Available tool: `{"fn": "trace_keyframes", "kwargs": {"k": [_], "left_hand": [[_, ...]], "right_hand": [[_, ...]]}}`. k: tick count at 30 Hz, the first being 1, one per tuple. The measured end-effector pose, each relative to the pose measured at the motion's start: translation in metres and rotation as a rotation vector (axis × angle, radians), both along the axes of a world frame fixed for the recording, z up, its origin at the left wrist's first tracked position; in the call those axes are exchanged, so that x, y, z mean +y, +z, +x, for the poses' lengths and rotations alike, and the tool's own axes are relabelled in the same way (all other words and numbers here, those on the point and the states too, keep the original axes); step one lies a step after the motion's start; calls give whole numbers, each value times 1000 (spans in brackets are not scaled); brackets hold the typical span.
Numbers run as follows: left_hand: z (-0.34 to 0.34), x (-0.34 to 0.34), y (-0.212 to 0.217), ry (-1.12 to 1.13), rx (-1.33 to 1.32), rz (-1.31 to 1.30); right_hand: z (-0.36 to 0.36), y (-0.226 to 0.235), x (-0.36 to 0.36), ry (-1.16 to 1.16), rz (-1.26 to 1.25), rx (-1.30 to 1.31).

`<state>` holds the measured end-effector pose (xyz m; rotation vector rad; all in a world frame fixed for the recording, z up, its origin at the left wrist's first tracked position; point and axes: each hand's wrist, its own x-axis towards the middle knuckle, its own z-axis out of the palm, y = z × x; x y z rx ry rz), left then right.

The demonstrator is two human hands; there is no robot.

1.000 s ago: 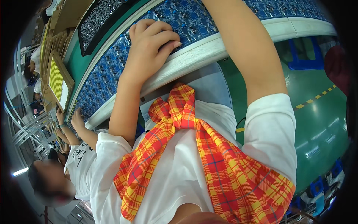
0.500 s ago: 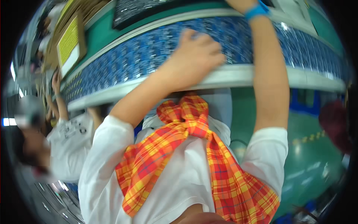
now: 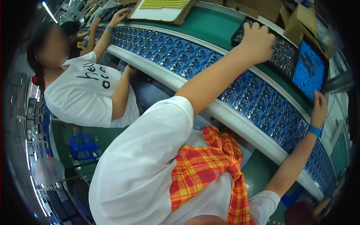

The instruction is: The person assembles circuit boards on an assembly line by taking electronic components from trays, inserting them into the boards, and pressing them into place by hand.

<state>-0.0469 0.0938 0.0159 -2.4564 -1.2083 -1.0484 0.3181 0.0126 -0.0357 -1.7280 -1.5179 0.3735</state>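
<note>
My left hand [image 3: 257, 44] reaches over a black tray [image 3: 240, 33] that holds a heap of small dark and silvery parts [image 3: 284, 56]. Its fingers are bent down into the heap, and their tips are hidden. At the right, my right hand [image 3: 318, 109], with a blue wristband [image 3: 314, 131], touches the near edge of a tray section full of small blue parts [image 3: 308, 71]. The fingers there are pressed together; whatever is between them is too small to make out. Below both hands runs a long band of blue circuit boards [image 3: 258, 99].
A pale rail [image 3: 240, 118] borders the boards on my side. A co-worker [image 3: 86, 86] sits at the left, one hand near a box with yellow strips [image 3: 161, 4]. Cardboard boxes [image 3: 300, 22] stand behind the trays. A blue stool [image 3: 83, 146] is on the floor.
The view has swung left, bringing the co-worker and trays further in. My left hand has moved from above the boards to the tray of dark parts. My right hand now shows fully.
</note>
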Motion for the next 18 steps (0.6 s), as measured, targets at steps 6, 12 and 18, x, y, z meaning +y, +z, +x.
{"fn": "trace_keyframes", "kwargs": {"k": [6, 12, 18], "left_hand": [[-16, 6, -12, 150, 60, -438], [-18, 20, 0, 75, 9, -600], [-15, 34, -10, 113, 6, -546]], "right_hand": [[27, -13, -6, -95, 53, 263], [12, 11, -11, -71, 29, 120], [15, 24, -5, -13, 11, -39]]}}
